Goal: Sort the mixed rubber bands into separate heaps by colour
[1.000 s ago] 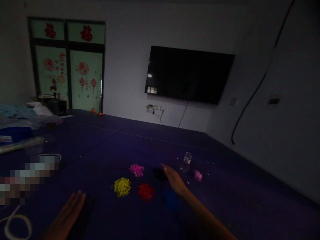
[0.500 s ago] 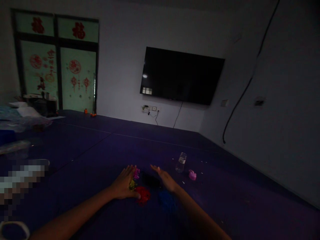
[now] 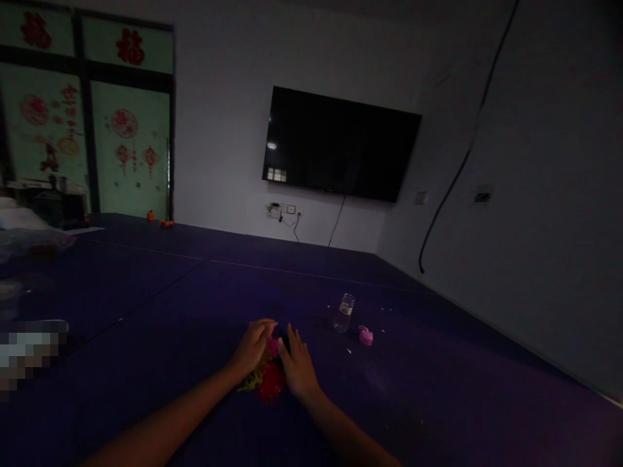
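Note:
A small heap of loose, shredded-looking coloured bits lies on the dark purple surface: a red pile (image 3: 270,384), a yellow-green pile (image 3: 253,378) and a magenta pile (image 3: 274,347). My left hand (image 3: 252,349) is cupped along the heap's left and far side, fingers curved over but not closed. On the heap's right side, my right hand (image 3: 299,368) is open with its fingers stretched and spread, close against the magenta and red bits. The material is too dark and blurred to name. Whatever lies beneath my palms is hidden.
Right of my hands stand a clear bottle (image 3: 344,313) and a pink cap-like piece (image 3: 365,335). Small white scraps lie around them. Small orange items (image 3: 166,223) rest near the door. Plastic bags (image 3: 39,240) are at far left. A television (image 3: 341,144) hangs on the wall.
Both hands have come closer together around the coloured piles, the right one moving left. The blue and black piles seen before no longer show. The view has turned slightly right.

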Motion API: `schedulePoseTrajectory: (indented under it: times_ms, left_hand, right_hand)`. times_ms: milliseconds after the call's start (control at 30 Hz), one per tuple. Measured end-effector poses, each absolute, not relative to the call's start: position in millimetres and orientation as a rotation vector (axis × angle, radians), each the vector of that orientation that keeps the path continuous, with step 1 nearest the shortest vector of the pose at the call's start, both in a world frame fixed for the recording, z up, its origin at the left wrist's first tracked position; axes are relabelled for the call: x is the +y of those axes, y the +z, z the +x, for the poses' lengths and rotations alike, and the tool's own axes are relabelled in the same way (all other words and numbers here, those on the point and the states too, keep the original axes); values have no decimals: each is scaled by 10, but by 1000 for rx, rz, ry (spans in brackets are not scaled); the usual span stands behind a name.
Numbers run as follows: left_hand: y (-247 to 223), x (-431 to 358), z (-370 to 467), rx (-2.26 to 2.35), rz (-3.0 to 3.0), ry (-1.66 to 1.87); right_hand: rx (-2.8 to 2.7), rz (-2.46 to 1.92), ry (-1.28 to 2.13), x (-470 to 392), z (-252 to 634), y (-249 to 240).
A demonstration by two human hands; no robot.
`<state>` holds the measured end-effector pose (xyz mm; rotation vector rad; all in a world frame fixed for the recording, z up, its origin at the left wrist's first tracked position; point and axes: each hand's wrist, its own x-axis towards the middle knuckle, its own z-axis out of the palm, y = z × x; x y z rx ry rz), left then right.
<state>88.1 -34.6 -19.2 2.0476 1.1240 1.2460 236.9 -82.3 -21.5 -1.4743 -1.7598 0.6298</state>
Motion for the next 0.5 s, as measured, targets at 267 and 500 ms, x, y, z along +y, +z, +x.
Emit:
schedulePoseTrajectory:
  times_ms: [267,500]
  left_hand:
    - [-179,-132,576,1260,1957,1071]
    - [-51,-600,541,719,1831,846]
  right_hand:
    - [-1715,-1107,826,-300,2308,-98]
    - [-2058,-849,995,-685,2563,12]
